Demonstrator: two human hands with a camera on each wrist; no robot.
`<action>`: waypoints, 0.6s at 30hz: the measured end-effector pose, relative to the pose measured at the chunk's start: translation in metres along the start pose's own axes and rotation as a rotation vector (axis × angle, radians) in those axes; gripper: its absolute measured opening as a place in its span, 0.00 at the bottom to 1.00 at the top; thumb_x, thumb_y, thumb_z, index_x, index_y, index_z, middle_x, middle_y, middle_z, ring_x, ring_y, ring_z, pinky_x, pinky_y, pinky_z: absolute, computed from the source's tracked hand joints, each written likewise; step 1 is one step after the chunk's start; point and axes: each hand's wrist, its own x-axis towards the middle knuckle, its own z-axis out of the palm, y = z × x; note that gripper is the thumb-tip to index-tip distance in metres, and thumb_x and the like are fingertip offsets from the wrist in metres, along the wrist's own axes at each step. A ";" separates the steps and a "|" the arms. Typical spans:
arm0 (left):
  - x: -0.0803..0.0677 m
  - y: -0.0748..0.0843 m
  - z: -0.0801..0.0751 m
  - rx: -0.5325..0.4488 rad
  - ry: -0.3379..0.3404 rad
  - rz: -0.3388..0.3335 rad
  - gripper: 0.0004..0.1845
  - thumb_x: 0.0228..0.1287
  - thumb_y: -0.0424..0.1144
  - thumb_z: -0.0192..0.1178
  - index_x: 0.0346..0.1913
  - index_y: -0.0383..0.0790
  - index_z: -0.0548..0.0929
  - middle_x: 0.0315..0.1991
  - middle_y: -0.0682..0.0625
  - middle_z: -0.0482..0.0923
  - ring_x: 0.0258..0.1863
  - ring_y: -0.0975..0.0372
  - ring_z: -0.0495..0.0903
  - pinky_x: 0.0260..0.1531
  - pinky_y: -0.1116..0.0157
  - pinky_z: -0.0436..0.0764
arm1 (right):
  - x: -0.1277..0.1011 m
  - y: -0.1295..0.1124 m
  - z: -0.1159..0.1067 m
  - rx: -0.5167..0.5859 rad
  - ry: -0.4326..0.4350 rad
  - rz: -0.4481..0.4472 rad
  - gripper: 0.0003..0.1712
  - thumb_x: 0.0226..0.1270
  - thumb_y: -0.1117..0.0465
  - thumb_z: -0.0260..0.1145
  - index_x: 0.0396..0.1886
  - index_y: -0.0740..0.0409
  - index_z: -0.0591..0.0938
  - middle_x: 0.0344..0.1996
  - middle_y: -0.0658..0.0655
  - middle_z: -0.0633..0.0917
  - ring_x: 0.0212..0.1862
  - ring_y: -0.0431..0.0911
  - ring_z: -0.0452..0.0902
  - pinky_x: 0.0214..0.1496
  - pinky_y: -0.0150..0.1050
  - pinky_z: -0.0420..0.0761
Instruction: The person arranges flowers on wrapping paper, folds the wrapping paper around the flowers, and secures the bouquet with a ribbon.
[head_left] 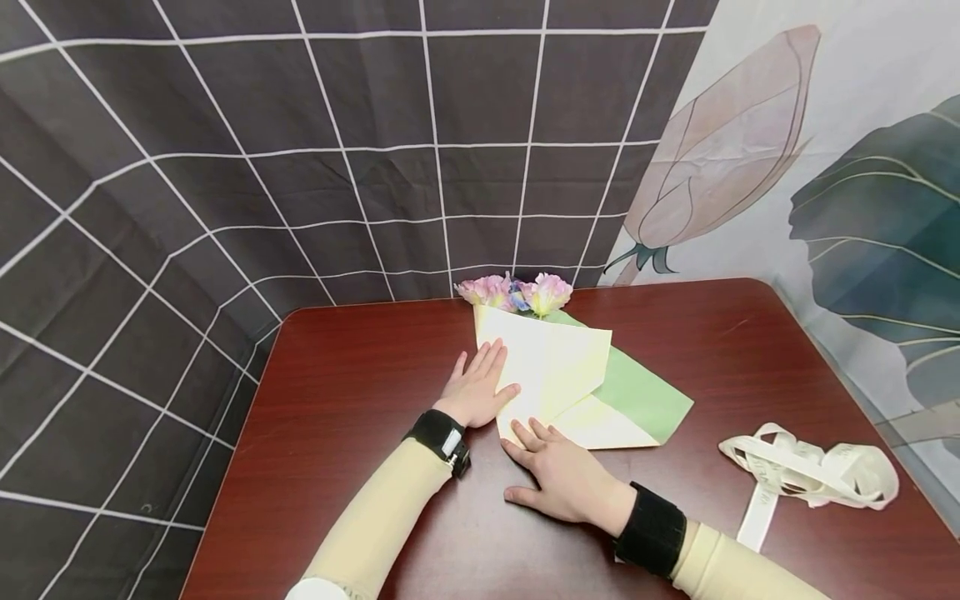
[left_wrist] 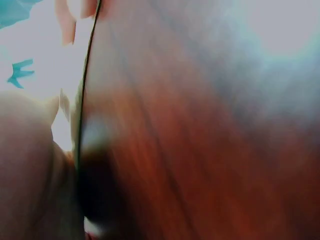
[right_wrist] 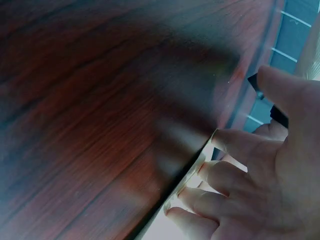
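Observation:
A folded sheet of cream paper (head_left: 558,358), its back side pale green (head_left: 645,396), lies wrapped over flower stems on the table. Pink and yellow artificial-looking flowers (head_left: 547,293) stick out at its far end. My left hand (head_left: 474,393) rests on the paper's left edge with fingers straight. With fingers spread, my right hand (head_left: 570,477) touches the near left corner of the sheet. In the right wrist view, fingertips of the right hand (right_wrist: 250,185) meet the paper's edge. The left wrist view is overexposed; the left hand (left_wrist: 25,165) shows only partly.
A loose bundle of cream ribbon (head_left: 817,471) lies at the right of the dark red wooden table (head_left: 360,392). Behind the table hang a grey gridded cloth (head_left: 480,183) and a white cloth with a large flower print (head_left: 720,158).

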 end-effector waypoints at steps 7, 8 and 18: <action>0.014 -0.015 -0.005 -0.013 0.053 0.007 0.41 0.69 0.67 0.28 0.76 0.45 0.41 0.77 0.54 0.31 0.75 0.60 0.32 0.71 0.51 0.36 | 0.000 0.001 0.000 0.024 -0.025 0.011 0.42 0.61 0.33 0.57 0.67 0.54 0.71 0.68 0.62 0.66 0.69 0.61 0.58 0.68 0.54 0.61; 0.017 -0.017 -0.005 -0.017 0.052 -0.002 0.41 0.69 0.67 0.27 0.76 0.45 0.40 0.77 0.54 0.30 0.75 0.60 0.31 0.71 0.51 0.35 | 0.000 0.001 0.000 0.024 -0.031 0.016 0.42 0.61 0.33 0.57 0.68 0.54 0.70 0.68 0.62 0.65 0.70 0.61 0.57 0.69 0.53 0.60; 0.034 -0.034 -0.010 -0.088 0.084 -0.108 0.44 0.68 0.68 0.29 0.76 0.41 0.38 0.77 0.50 0.30 0.75 0.57 0.30 0.71 0.53 0.34 | -0.001 0.001 0.001 0.028 -0.035 0.032 0.43 0.59 0.33 0.58 0.69 0.52 0.69 0.69 0.61 0.64 0.70 0.60 0.56 0.69 0.52 0.60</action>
